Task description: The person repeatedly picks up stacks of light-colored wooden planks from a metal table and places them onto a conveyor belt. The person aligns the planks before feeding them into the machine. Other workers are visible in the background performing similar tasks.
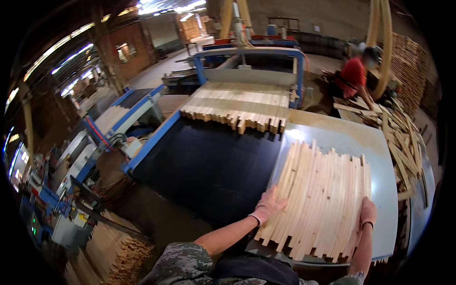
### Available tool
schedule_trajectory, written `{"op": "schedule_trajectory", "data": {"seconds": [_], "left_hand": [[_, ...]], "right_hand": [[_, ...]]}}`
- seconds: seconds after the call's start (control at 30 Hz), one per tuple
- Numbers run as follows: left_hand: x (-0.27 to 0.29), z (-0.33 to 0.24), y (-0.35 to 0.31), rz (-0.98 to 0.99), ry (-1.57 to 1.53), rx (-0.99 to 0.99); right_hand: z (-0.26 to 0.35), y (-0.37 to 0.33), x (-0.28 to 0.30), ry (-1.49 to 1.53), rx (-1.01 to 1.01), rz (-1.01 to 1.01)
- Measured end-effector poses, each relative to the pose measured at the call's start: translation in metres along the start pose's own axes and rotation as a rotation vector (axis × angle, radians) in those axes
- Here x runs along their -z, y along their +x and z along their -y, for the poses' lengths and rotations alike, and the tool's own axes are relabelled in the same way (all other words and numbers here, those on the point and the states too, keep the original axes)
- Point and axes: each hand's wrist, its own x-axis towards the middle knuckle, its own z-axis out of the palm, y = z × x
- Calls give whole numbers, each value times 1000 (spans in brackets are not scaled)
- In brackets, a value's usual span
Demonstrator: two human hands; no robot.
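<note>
A wide row of pale wooden strips (320,199) lies side by side on a smooth grey metal table (384,190) in front of me, its ends uneven. My left hand (270,206), in a pink work glove, presses against the row's left side, thumb toward the top. At the opposite side my right hand (368,212), gloved alike, bears on the outermost strips. Between them the two hands hold the row. The right hand's fingers are partly hidden. Beyond, a second batch of strips (242,104) sits partly under the blue machine frame (247,51).
A black conveyor belt (209,164) with a blue side rail adjoins the table's left. A co-worker in red (354,76) bends at the far right, beside a heap of loose strips (403,137). Stacked strips (114,249) stand low at left. A hose (384,57) hangs at upper right.
</note>
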Motion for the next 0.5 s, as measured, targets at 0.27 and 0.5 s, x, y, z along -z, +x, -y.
{"op": "schedule_trajectory", "data": {"seconds": [0.27, 0.5], "left_hand": [[5, -9, -9, 53, -40, -5], [-3, 7, -5, 14, -75, -25]], "right_hand": [[-20, 3, -13, 199, -64, -68], [-4, -4, -8, 268, -99, -16]]}}
